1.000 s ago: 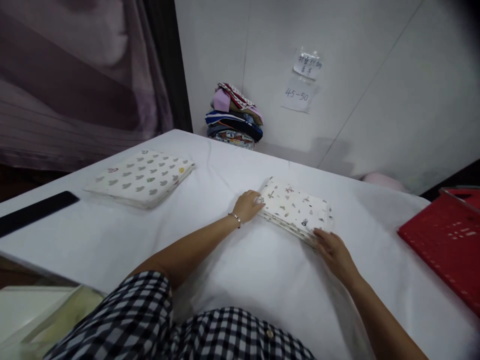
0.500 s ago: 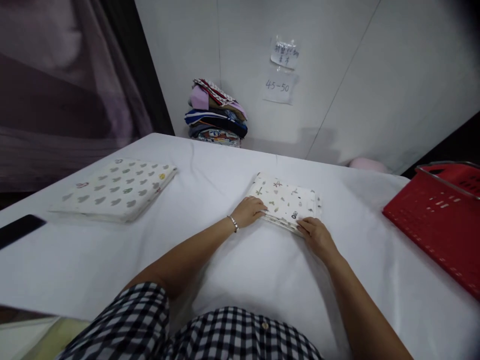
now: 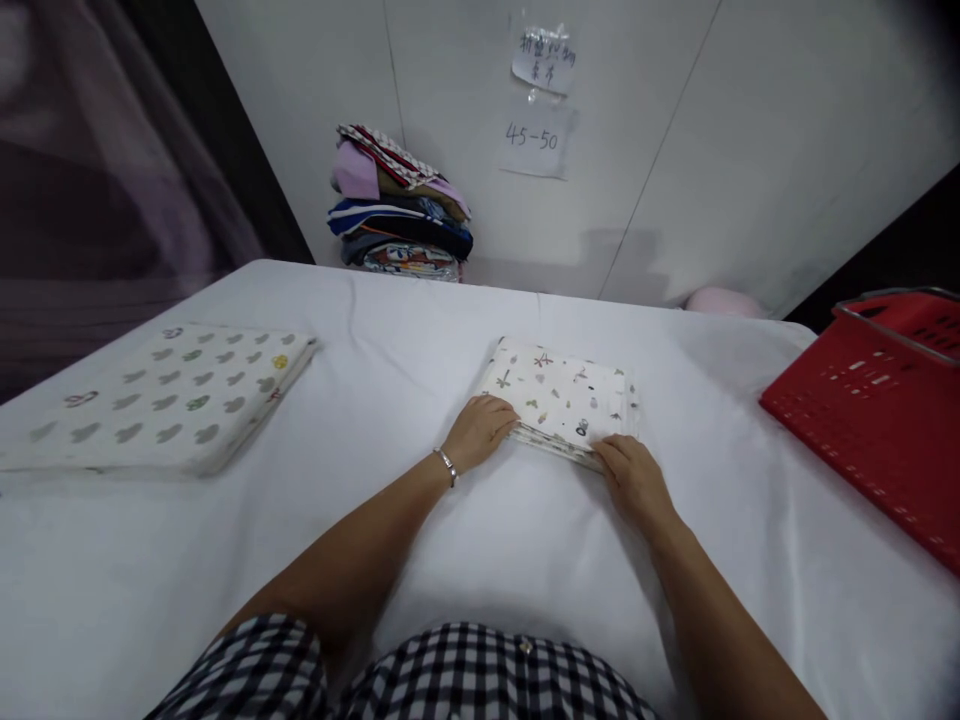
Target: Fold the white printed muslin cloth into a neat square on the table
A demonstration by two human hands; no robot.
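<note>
A folded white cloth [image 3: 559, 395] printed with small plants and shells lies flat on the white-covered table, its layers showing along the near edge. My left hand [image 3: 480, 430], with a bracelet at the wrist, grips the near left corner, fingers on top. At the near right corner my right hand [image 3: 630, 475] pinches the edge, its thumb hidden below or behind the fingers. Off to the left lies a larger folded cloth [image 3: 180, 395] with rows of grey, green and yellow motifs; neither hand touches it.
A red plastic basket [image 3: 877, 420] with a metal handle stands at the right. Against the wall behind the table is a stack of folded fabrics [image 3: 405, 210]. Paper signs [image 3: 536, 135] are taped to the wall. A pink rounded thing [image 3: 724, 301] shows beyond the back edge.
The camera view has shifted, so the dark flat object at the far left is out of sight. Both hands stay at the near corners of the small folded cloth, which looks unchanged.
</note>
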